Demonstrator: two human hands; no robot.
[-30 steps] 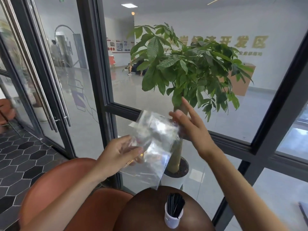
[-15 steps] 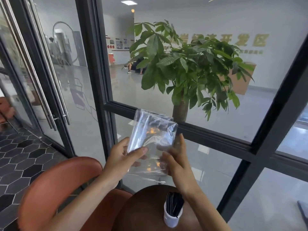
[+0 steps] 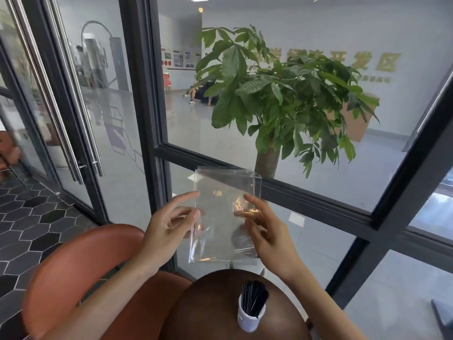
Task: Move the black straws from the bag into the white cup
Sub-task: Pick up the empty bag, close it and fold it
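Note:
A clear plastic bag hangs flat and upright in the air above the table, and I see no straws inside it. My left hand pinches its left edge between thumb and fingers. My right hand holds its right side, fingers spread against the film. Below them the white cup stands on the round brown table, holding a bundle of several black straws that lean to the right.
An orange-brown chair sits left of the table. Right behind the table runs a dark-framed glass wall, with a potted plant beyond it. Glass doors with steel handles stand at the left.
The bag went from crumpled to flat and smoothed out. My right hand came down from its top corner to its right side, and the view tilted slightly downward.

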